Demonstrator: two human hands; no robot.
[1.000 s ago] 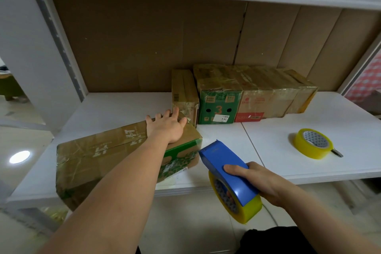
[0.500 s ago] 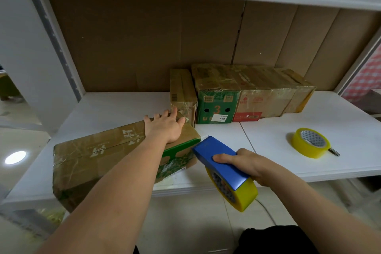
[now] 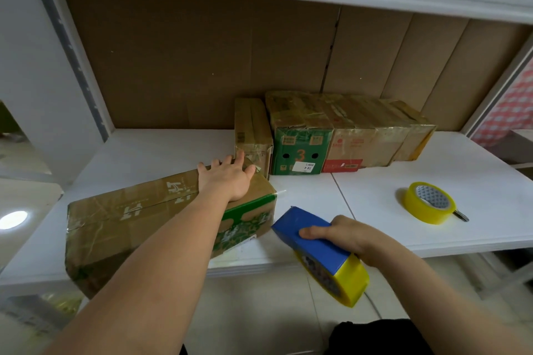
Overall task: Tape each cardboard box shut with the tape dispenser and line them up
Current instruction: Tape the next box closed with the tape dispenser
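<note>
Left hand (image 3: 229, 179) flat on box (image 3: 138, 222); right hand (image 3: 350, 236) gripping dispenser (image 3: 323, 253); label (image 3: 305, 166) perhaps "784".

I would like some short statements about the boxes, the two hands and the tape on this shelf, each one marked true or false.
1. The left hand rests flat on top of the large box. True.
2. The right hand holds nothing. False: it grips the blue tape dispenser.
3. A spare yellow tape roll lies on the shelf, to the right. True.
4. The large box stands in the row of boxes at the back. False: it lies apart, in front, at an angle.
5. The green box in the row shows the number 7. False: it shows a 3.
</note>
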